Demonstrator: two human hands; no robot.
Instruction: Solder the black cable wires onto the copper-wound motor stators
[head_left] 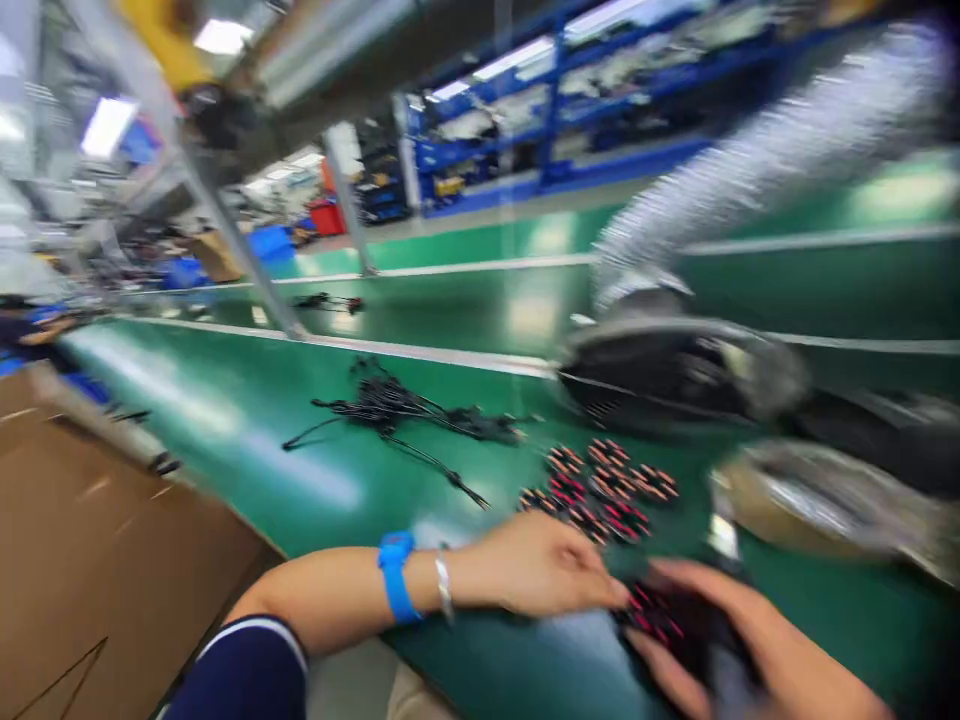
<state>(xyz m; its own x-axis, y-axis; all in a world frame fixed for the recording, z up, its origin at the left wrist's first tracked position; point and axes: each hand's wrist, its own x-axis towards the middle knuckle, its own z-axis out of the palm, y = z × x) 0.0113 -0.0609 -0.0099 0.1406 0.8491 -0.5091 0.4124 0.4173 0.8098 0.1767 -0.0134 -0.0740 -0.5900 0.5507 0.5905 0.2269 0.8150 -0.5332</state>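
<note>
My left hand [536, 568], with a blue watch and a silver bracelet on its wrist, has its fingers pinched together at the edge of a motor stator [654, 615]. That stator is round, dark and red-striped. Curled round its other side is my right hand [750, 625], smeared by motion; a dark shape in its palm is too blurred to name. Just beyond my hands lies a cluster of similar stators [611, 483], several with copper-coloured windings and some with red ones. To their left is a tangled heap of black cables [386, 400] on the green bench [255, 440].
A silver flexible duct [742, 160] comes down to a dark hood [660, 370] at the back right. A tape-like ring [825, 500] lies at the right. A cardboard box [97, 560] stands at the left. Metal posts [225, 230] rise from the bench; another person's hand [52, 328] shows far left.
</note>
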